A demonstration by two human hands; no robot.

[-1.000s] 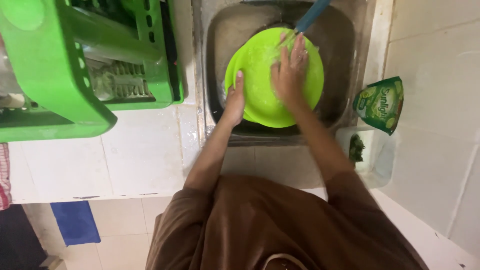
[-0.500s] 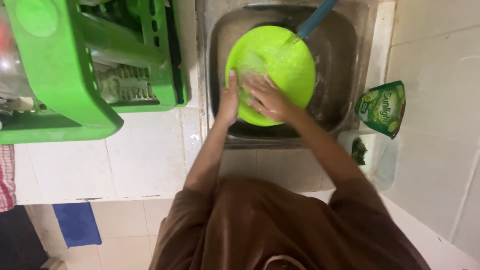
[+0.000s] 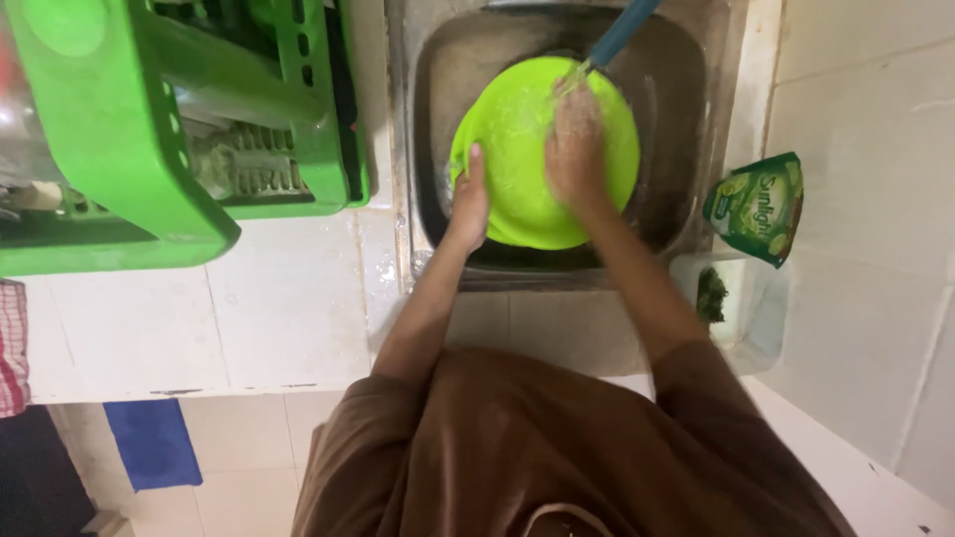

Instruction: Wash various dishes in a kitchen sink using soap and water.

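You hold the round green plate point(image 3: 527, 159) tilted over the steel sink point(image 3: 686, 119), seemingly so the water running from the blue tap point(image 3: 622, 32) at twelve o'clock lands on its face and drains into the basin. Your left hand point(image 3: 468, 204) grips the plate's rim at nine o'clock, thumb on the face and fingers curled out of sight behind, steadying it. Your right hand point(image 3: 575, 149) lies flat on the plate's upper middle, fingers together and pointing toward twelve o'clock, rubbing right under the stream. The green dish rack point(image 3: 149, 149) stands at nine o'clock of the sink, and the green soap pouch point(image 3: 756, 204) sits at three o'clock above a clear tub point(image 3: 751, 308).
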